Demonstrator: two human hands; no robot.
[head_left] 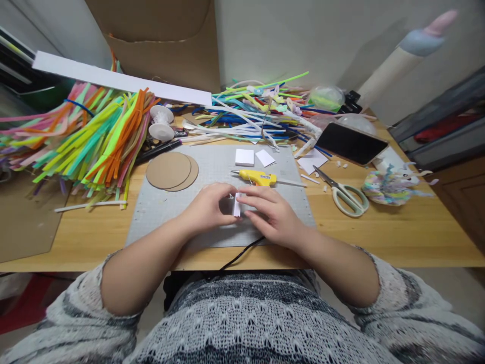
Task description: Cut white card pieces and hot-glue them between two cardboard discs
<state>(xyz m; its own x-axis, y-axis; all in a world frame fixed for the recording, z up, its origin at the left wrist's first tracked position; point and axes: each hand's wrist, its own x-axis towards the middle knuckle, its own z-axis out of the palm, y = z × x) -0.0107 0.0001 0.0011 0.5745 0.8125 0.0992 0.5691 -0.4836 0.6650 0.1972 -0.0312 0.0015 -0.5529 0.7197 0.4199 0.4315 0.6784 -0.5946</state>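
Both hands meet over the grey cutting mat (159, 207). My left hand (210, 207) and my right hand (267, 212) pinch a small white foam piece (237, 205) between their fingertips, holding it upright just above the mat. A yellow glue gun (258, 177) lies on the mat right behind the hands, its black cord running off the desk's front edge. Two more white squares (244, 157) lie behind the glue gun. Two cardboard discs (170, 171) rest overlapping at the mat's back left.
Piles of coloured pipe cleaners (94, 134) cover the back left and back middle of the desk. Scissors (346, 194) lie right of the mat, beside a pastel fuzzy object (390, 186). A dark phone (350, 142), a white thread spool (161, 123) and a long white strip (121, 81) sit behind.
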